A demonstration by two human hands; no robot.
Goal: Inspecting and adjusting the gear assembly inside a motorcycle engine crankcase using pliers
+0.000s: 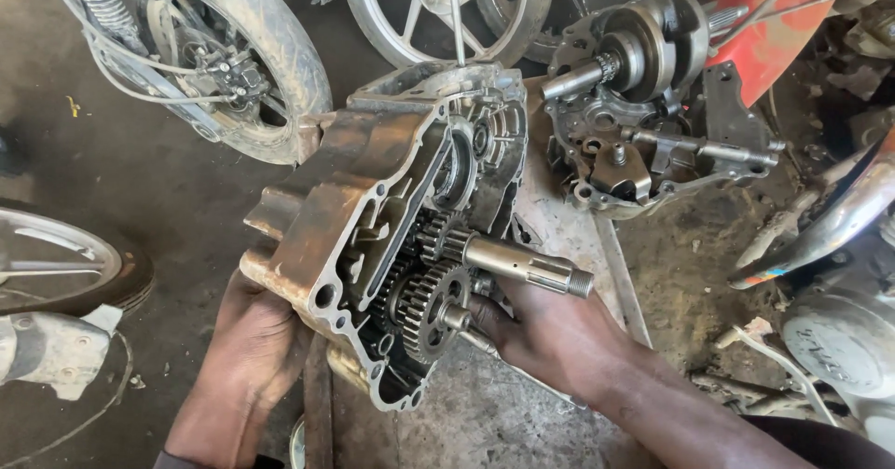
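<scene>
Here, the left hand (pixel 250 352) cups the grimy cast-metal engine case (pixel 373 217) from beneath, while the right hand (pixel 550 334) pinches its toothed steel gears (pixel 431 306) under the splined shaft (pixel 527 266).

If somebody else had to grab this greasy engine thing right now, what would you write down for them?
Left hand: grips the engine case half from below, held tilted over the metal bench.
Right hand: fingers at the gear cluster inside the case, under the protruding splined shaft.
Done: gears and shafts sit in the case.
Left: the other case half with its crankshaft lies separate on the bench.
</scene>
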